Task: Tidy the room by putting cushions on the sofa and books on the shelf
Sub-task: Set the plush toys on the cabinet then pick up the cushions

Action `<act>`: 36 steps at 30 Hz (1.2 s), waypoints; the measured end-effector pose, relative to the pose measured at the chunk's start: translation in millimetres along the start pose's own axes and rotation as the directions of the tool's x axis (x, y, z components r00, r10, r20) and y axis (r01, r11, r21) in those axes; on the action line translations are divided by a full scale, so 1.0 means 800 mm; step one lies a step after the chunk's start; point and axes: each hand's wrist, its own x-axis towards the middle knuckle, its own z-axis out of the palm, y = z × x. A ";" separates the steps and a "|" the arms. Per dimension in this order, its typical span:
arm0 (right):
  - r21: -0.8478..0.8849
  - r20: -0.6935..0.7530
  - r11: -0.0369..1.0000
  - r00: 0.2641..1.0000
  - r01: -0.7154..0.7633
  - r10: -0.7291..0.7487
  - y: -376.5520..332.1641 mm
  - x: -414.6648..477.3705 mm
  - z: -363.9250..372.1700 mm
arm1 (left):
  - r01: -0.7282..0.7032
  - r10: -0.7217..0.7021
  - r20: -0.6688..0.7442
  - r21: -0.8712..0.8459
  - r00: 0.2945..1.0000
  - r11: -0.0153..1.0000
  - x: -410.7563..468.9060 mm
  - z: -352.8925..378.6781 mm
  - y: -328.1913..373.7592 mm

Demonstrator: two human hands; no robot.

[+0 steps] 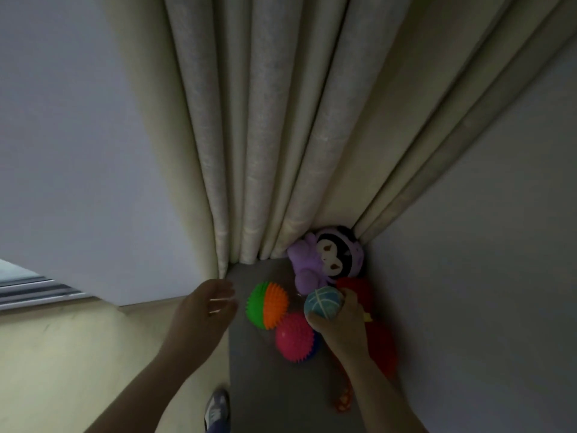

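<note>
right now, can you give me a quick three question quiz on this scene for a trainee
1. True or false: the left hand holds a ball.
2. Which ball do the right hand's fingers grip? A) green-and-orange spiky ball B) pink spiky ball C) blue ball
3. Fill in: the purple plush toy sits at the foot of the ___.

Key: 1 false, it is open and holds nothing; 2 C; 3 curtain.
</note>
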 end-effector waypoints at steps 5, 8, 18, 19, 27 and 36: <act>-0.072 0.040 0.995 0.996 -0.071 0.074 0.020 0.037 0.043 | 0.023 -0.025 0.030 0.052 0.999 0.998 0.038 0.023 -0.027; -0.122 0.034 0.991 0.997 -0.061 0.066 0.023 0.046 0.056 | 0.039 -0.041 0.042 0.067 0.998 0.997 0.045 0.032 -0.037; -0.250 0.088 0.960 0.991 0.123 -0.104 0.015 0.068 0.093 | 0.103 -0.106 0.065 0.050 0.992 0.993 0.063 0.049 -0.063; -0.254 0.098 0.959 0.990 0.128 -0.106 0.012 0.068 0.093 | 0.110 -0.113 0.063 0.043 0.992 0.993 0.063 0.048 -0.063; -0.205 0.025 0.974 0.996 0.092 -0.089 -0.003 0.049 0.072 | 0.098 -0.101 0.073 0.046 0.992 0.994 0.063 0.034 -0.052; 0.047 -0.072 0.995 0.993 0.093 -0.090 -0.044 -0.017 0.019 | 0.061 -0.063 0.075 0.024 0.995 0.998 0.044 -0.003 -0.024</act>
